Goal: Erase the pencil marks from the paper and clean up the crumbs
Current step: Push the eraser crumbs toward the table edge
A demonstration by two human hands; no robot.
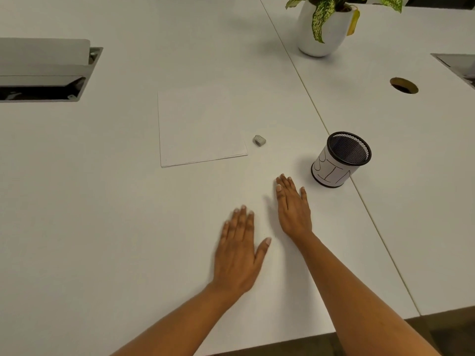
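Note:
A small stack of white paper (200,127) lies flat on the white table (102,201), and I can make out no pencil marks on it. A small grey eraser (259,140) sits just right of the paper's near right corner. My left hand (240,250) rests flat on the table, palm down, fingers slightly apart, well in front of the paper. My right hand (293,206) also lies flat, angled left, between my left hand and a black mesh cup (339,160). Neither hand holds anything. No crumbs are visible.
The mesh cup, wrapped in a paper label, stands to the right near a seam in the table. A potted plant (323,27) is at the back right. A cable hole (403,85) and open cable trays (43,73) sit at the sides.

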